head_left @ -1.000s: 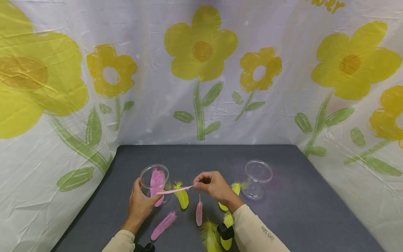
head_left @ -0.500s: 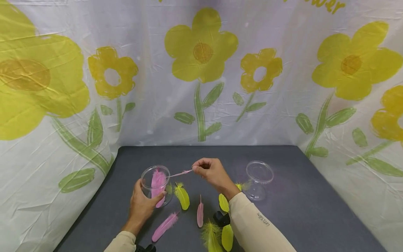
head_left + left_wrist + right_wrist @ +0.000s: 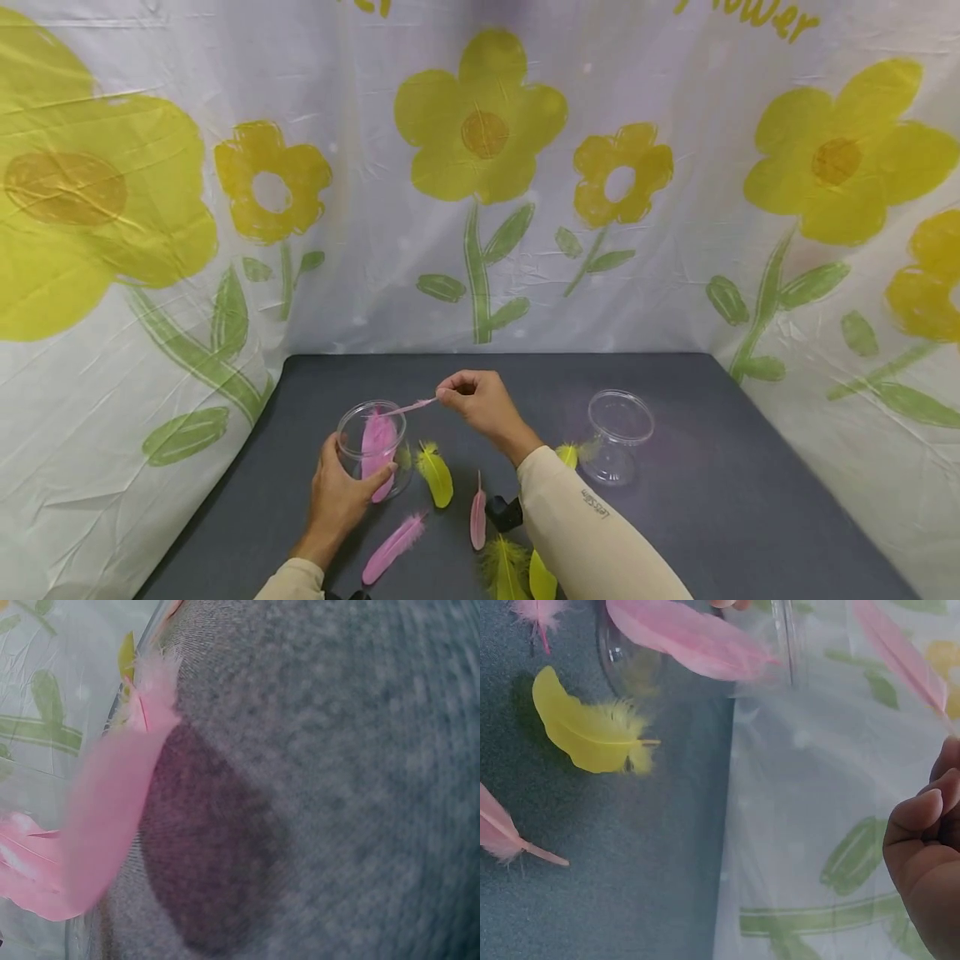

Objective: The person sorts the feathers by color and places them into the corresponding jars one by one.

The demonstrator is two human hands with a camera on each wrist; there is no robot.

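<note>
My left hand [image 3: 337, 492] grips a clear plastic cup [image 3: 351, 447] round its side, thumb toward the front. A fluffy pink feather [image 3: 377, 458] stands inside the cup. Above the rim, my right hand [image 3: 482, 408] pinches another pink feather [image 3: 411, 407] by its quill. That feather's vane reaches left over the cup's mouth; the right wrist view also shows the pinched feather [image 3: 901, 656] beyond my fingertips. Between the hands on the table lies a yellow feather [image 3: 435, 477]. In the left wrist view, a pink feather [image 3: 112, 810] looms large and blurred.
Pink feathers lie at the front left [image 3: 395, 548] and front middle [image 3: 477, 518]. Several yellow feathers [image 3: 506, 571] lie under and beside my right forearm. A second clear footed cup [image 3: 610, 462] stands right on the dark table [image 3: 750, 500]. A flower-printed cloth [image 3: 360, 275] hangs behind.
My right hand has lifted the pink feather from in front of the cup, then swung it left over the cup's mouth. My left hand keeps its grip on the cup.
</note>
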